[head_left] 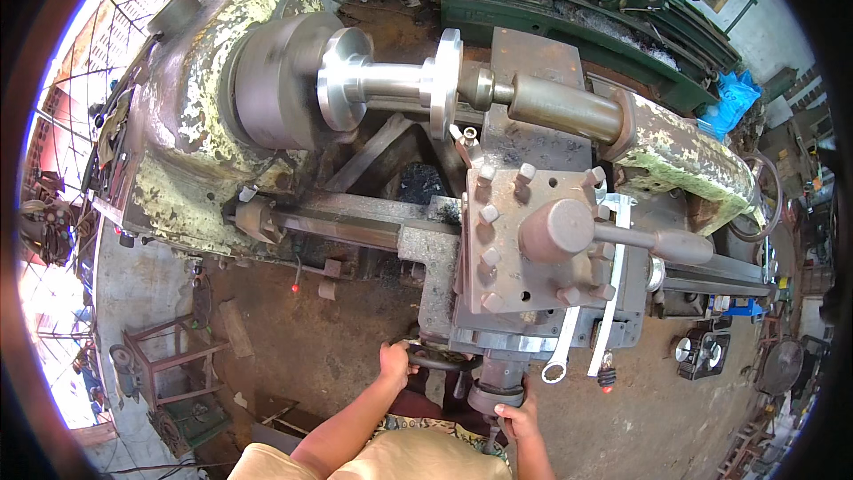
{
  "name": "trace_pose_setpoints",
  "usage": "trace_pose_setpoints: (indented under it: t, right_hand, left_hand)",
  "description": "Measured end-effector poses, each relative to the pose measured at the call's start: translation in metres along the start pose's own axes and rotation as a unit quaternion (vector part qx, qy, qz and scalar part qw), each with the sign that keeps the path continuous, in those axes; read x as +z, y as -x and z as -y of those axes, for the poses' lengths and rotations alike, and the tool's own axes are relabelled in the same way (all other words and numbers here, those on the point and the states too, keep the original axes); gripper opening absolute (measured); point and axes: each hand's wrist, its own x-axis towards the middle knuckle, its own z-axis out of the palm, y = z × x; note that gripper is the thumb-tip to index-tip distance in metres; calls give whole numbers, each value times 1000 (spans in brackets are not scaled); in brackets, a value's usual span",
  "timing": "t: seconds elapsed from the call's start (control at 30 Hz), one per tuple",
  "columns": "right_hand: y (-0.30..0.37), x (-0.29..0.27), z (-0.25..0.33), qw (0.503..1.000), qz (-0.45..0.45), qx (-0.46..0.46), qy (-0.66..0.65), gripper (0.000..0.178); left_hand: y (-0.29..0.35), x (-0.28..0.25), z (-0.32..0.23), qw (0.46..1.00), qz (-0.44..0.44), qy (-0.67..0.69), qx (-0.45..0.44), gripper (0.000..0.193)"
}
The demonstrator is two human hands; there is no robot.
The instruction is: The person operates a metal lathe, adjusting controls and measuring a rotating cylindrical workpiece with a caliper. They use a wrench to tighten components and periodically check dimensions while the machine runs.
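My left hand is closed around the rim of a dark handwheel at the lathe's carriage. To its right, my right hand has its fingers curled at the crank handle below the round cross-slide collar. Above both hands sits the square tool post, with bolts around it and a clamping lever. A cutting tool points from it at the right flange of a shiny, spool-shaped metal workpiece. The chuck, its surface blurred, carries the workpiece's left end; the tailstock centre supports the right.
A ring spanner and a second long bright tool lie on the carriage, overhanging its front. The tailstock stands right, with a green machine behind. A metal frame stand is on the floor at left; a blue bag lies far right.
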Motion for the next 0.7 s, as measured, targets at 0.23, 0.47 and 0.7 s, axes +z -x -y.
trace_pose_setpoints:
  t: [0.23, 0.47, 0.7]
  right_hand:
    - [-3, -30, -13, 986, 89, 94, -109, 106]
    - [-52, -98, -51, 983, -124, 88, -99, 47]
    - [-109, -162, -48, 948, -316, -29, -11, 19]
  left_hand:
    - [-1, -6, -11, 999, 35, -18, -28, 58]
    - [53, 22, -5, 991, -48, -119, 46, 68]
    - [35, 8, -9, 995, 28, -97, 20, 60]
